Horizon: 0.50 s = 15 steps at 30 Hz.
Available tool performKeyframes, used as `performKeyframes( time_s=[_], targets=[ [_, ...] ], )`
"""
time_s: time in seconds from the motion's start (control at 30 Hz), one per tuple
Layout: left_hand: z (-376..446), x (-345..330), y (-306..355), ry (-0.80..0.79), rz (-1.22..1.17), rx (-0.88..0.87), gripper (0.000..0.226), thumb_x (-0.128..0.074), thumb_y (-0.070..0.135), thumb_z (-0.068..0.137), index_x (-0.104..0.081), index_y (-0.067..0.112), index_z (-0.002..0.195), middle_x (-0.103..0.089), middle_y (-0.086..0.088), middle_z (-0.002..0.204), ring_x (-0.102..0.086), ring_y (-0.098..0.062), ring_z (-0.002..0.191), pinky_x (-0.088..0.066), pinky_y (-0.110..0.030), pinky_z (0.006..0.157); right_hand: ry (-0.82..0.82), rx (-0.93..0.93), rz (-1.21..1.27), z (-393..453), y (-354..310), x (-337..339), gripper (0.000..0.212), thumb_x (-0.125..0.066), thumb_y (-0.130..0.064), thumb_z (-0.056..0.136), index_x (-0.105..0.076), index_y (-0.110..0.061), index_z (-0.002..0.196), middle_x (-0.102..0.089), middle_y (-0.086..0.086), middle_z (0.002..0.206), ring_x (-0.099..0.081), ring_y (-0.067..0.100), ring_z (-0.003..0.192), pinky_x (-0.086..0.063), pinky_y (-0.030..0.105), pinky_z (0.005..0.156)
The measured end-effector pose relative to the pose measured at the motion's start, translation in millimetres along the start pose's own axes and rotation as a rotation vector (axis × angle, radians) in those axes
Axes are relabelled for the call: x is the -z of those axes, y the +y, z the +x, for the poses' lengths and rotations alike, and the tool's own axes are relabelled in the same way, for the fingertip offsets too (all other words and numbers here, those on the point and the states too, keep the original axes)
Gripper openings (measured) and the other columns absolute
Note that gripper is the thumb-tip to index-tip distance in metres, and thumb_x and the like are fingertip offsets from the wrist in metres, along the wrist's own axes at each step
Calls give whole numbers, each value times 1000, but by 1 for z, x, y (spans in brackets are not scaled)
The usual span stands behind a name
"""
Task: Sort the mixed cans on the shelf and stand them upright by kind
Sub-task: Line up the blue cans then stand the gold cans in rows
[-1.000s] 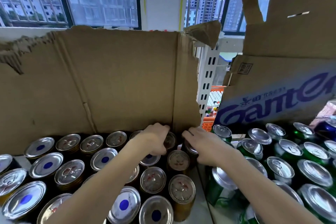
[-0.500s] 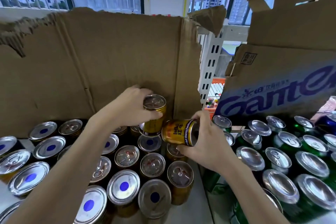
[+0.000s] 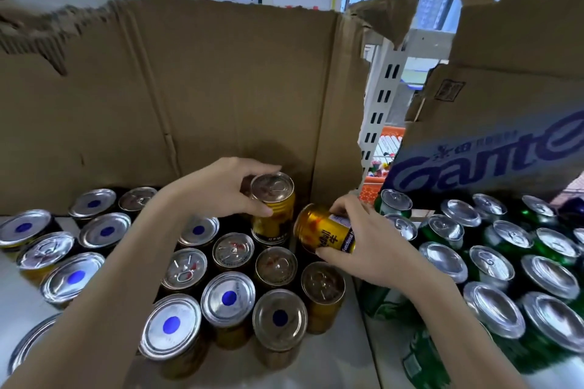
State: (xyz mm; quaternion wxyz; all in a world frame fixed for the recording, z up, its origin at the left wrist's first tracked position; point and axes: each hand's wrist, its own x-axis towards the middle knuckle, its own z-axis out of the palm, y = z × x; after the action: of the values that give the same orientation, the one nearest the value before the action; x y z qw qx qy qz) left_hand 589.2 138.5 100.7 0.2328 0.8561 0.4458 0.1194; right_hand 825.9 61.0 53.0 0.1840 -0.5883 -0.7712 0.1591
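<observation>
My left hand grips an upright gold can near its top, held just above the back row of gold cans. My right hand grips a second gold can, which lies tilted on its side with its top toward the left. Below them stand several upright gold cans on the white shelf, some with a blue dot on the end. To the right of a shelf gap stand several upright green cans.
A torn brown cardboard wall rises right behind the gold cans. A second carton with blue lettering stands behind the green cans. A white slotted shelf post shows between them. Green cans lie low at the front right.
Both hands went from reaching into the back corner to lifting out one gold can each. The right hand's can has since turned and sunk a little; the left one stays upright.
</observation>
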Motion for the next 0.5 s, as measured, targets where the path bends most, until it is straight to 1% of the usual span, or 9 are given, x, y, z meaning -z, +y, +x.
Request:
performKeyframes(
  time_s=[0.07, 0.1, 0.17, 0.23, 0.3, 0.37, 0.4, 0.43, 0.5],
  targets=[
    [0, 4, -3, -60, -31, 9, 75, -76, 23, 76, -38, 35, 139, -47, 24, 125, -43, 5, 116, -28, -9, 95, -44, -27, -19, 6, -2, 3, 52, -61, -61, 77, -28, -36, 109, -44, -9, 108, -49, 10, 94, -46, 23, 75],
    [0, 5, -3, -83, -36, 11, 76, -76, 22, 76, -37, 35, 140, -46, 25, 125, -43, 5, 118, -28, -12, 97, -64, -50, -30, 10, -4, 3, 53, -58, -65, 76, -27, -36, 109, -47, -7, 107, -51, 12, 93, -48, 28, 76],
    [1, 8, -2, -124, -39, 15, 74, -74, 21, 79, -36, 34, 141, -45, 25, 123, -43, 4, 117, -28, -14, 97, -90, -95, -67, 16, -6, 2, 55, -55, -66, 77, -26, -33, 110, -51, -4, 105, -54, 15, 89, -50, 34, 76],
    [2, 9, 1, -157, -27, 24, 73, -72, 23, 81, -34, 33, 142, -44, 24, 123, -43, 2, 115, -28, -15, 94, -96, -128, -123, 23, -10, 2, 57, -55, -65, 78, -27, -29, 112, -51, -4, 101, -54, 16, 87, -48, 35, 76],
    [4, 8, 5, -156, -5, 43, 70, -71, 36, 79, -36, 33, 140, -46, 20, 123, -45, -2, 113, -32, -18, 94, -116, -154, -155, 28, -15, 5, 67, -60, -64, 75, -29, -25, 119, -49, -4, 103, -54, 17, 91, -48, 34, 78],
    [7, 1, 8, -74, 13, 81, 68, -68, 59, 70, -43, 36, 129, -52, 15, 120, -51, -7, 108, -41, -24, 92, -136, -173, -158, 33, -18, 7, 80, -69, -61, 69, -29, -24, 129, -49, -1, 112, -52, 18, 99, -49, 35, 84],
    [9, -4, 8, -14, 31, 99, 65, -66, 66, 65, -47, 38, 120, -54, 11, 115, -52, -10, 105, -44, -27, 88, -134, -168, -158, 34, -20, 8, 86, -72, -59, 66, -29, -25, 133, -48, -1, 118, -51, 19, 104, -48, 35, 87],
    [10, -10, 9, 45, 55, 112, 62, -66, 69, 62, -47, 39, 113, -53, 7, 112, -51, -13, 103, -44, -28, 83, -121, -158, -161, 34, -20, 7, 89, -74, -57, 65, -29, -25, 135, -47, -1, 123, -49, 19, 108, -46, 35, 89],
    [11, -18, 10, 121, 96, 128, 61, -67, 67, 63, -50, 38, 114, -50, 3, 111, -48, -17, 103, -41, -27, 78, -65, -134, -168, 32, -20, 7, 91, -74, -55, 65, -30, -24, 138, -43, -1, 129, -45, 19, 114, -44, 34, 93]
  ],
)
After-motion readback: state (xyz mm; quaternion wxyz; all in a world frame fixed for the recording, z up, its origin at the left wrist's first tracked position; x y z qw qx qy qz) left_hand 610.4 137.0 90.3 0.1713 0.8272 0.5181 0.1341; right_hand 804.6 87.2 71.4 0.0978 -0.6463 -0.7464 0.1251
